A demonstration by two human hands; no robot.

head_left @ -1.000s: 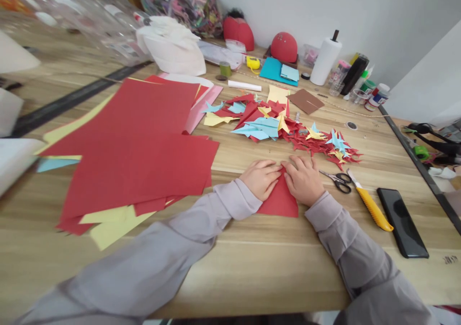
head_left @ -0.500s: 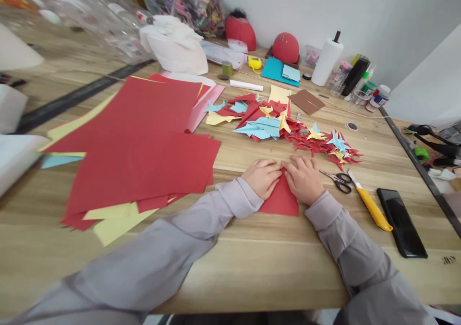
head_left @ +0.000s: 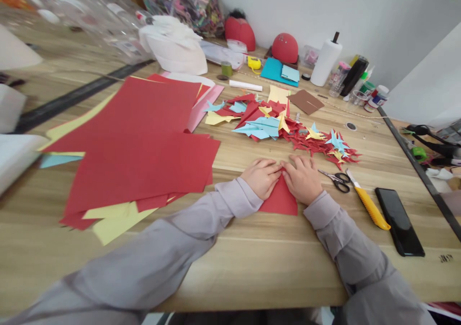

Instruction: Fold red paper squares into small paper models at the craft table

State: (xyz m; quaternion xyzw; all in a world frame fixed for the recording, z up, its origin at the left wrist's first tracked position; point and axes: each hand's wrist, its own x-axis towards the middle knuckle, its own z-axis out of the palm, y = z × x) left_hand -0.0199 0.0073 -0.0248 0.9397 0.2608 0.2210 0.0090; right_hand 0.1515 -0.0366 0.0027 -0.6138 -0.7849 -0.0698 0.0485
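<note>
A piece of red paper [head_left: 280,198] lies on the wooden table, its upper part narrowing between my two hands. My left hand [head_left: 262,177] presses on its left side, fingers together and pointing right. On the right side rests my right hand [head_left: 303,178], its thumb and fingertips at the top of the paper, close to the left fingertips. Both hands hold the sheet down against the table. The hands cover the sheet's side edges. Beyond them lies a pile of folded red, blue and yellow paper shapes [head_left: 262,127].
Large red sheets [head_left: 144,162] over yellow ones cover the left side. To the right lie scissors [head_left: 339,181], a yellow utility knife [head_left: 370,206] and a black phone [head_left: 399,222]. Brown paper [head_left: 306,102], a tape measure [head_left: 254,63] and a white bottle [head_left: 326,63] stand farther back.
</note>
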